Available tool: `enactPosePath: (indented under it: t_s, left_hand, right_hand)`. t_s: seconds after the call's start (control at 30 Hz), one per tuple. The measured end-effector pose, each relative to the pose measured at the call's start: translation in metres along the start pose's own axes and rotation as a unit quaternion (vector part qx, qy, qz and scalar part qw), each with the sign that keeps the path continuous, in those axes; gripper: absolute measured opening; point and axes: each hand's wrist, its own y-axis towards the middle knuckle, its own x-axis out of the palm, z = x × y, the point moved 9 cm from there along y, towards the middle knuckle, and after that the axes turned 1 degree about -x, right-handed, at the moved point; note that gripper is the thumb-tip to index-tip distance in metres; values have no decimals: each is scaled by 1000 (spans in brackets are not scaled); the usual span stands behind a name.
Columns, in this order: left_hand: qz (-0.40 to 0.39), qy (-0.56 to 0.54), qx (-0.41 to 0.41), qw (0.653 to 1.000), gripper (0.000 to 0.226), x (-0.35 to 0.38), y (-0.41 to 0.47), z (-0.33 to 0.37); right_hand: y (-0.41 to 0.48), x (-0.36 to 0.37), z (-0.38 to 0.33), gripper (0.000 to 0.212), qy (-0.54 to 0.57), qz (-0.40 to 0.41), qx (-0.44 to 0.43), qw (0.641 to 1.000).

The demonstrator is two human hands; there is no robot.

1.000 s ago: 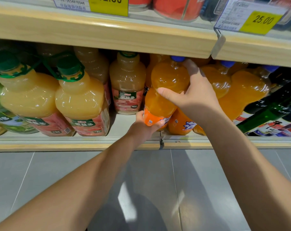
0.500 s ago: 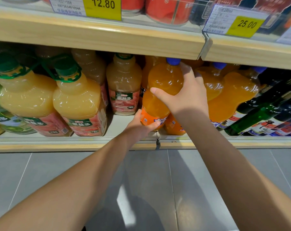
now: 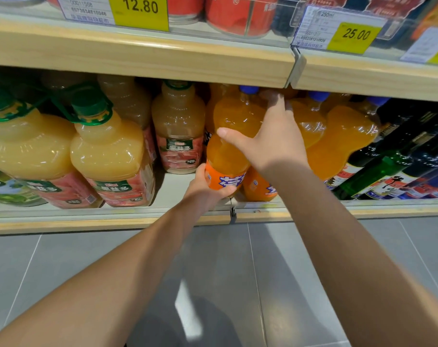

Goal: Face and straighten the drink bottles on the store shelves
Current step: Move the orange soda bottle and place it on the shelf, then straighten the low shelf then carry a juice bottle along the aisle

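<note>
**Held items**
- Lower shelf (image 3: pixel 87 222): carries all the drink stock. Our bottle stands at its front lip, by the joint between two shelf sections.
- Orange soda bottle (image 3: pixel 234 121): the one being worked on. It sits proud of its row, and we judge it is being turned to bring the label forward.
- Right hand (image 3: pixel 275 144): wrapped round the bottle's shoulder, thumb across the front and fingers behind. This is likely the steadying grip.
- Left hand (image 3: pixel 208 190): curled round the base at the label band, well placed to twist.
- Label (image 3: pixel 225 180): orange with blue-and-white characters. It is partly covered by the left hand and seems to face a little to the right.
- Blue cap (image 3: pixel 249 89): sits close under the board above.

**Surroundings and obstructions**
- Upper shelf board (image 3: pixel 137 61): leaves little headroom, so we expect lifting to be awkward and sliding or turning easier.
- Juice jugs (image 3: pixel 107 151): green-capped, at the left. A gap of bare shelf lies between them and our bottle.
- Other orange bottles (image 3: pixel 343 139): crowd the right side, just beside the right hand.
- Dark bottles (image 3: pixel 388 169): stand at the far right.
- Price tags (image 3: pixel 140 8): fixed on the rail above.
</note>
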Motion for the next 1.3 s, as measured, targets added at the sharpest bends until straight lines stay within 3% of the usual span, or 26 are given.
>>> enactPosePath:
  t_s: [0.1, 0.4, 0.83, 0.97, 1.07, 1.2, 1.3]
  left_hand:
    - [9, 15, 5, 1000, 88, -1, 2, 1]
    - [-1, 11, 0, 1000, 85, -5, 4, -6]
    - [14, 38, 2, 999, 67, -6, -6, 3]
    - [8, 112, 51, 992, 56, -17, -35, 23]
    - [47, 207, 96, 973, 35, -36, -70, 42]
    - [4, 292, 54, 955, 86, -56, -124, 67]
    - [-3, 376, 47, 925, 91, -81, -168, 105]
  right_hand:
    - [2, -1, 0, 95, -5, -43, -31, 999]
    - [-3, -8, -5, 99, -44, 47, 15, 998]
    - [-7, 0, 7, 102, -21, -11, 19, 1000]
    - [-30, -16, -1, 88, -19, 34, -34, 999]
    - [-51, -20, 5, 89, 49, -10, 24, 998]
    - [-81, -27, -12, 78, 5, -124, 25, 992]
    - [-99, -52, -46, 67, -45, -200, -22, 978]
